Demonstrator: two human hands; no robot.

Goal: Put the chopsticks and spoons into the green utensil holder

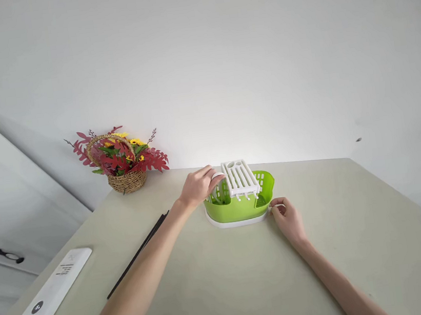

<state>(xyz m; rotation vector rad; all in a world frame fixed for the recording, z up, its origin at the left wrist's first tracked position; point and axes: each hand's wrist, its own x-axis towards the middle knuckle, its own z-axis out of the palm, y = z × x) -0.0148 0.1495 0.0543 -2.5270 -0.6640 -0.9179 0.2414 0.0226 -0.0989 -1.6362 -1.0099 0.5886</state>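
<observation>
Two bare hands of yours reach to the green perforated plastic basket [221,213], which sits in its white base tray [238,223] near the back edge of the pale table [227,284]. Your left hand [197,186] is at the basket's left end, its grip narrow, with thumb and fingers closed on a white curved piece [218,175]; you cannot tell from this view whether that piece joins the basket. Your right hand [289,219] is low at the other end, beside the white base tray, its thumb and forefinger curled close together; whether they pinch the rim, you cannot tell. Between your hands, a white slatted rack [241,178] lies across the top of the basket, two round holes at its back and short pegs along its front.

To your left, slim black sticks [131,261] lie slantwise on the table, beside your left forearm. Farther left is a white oblong device [59,286] with a round dark mark and a cord. Behind the sticks, near the wall [222,73], stands a handled wicker basket [128,182] of red leaves and yellow flowers [136,141].
</observation>
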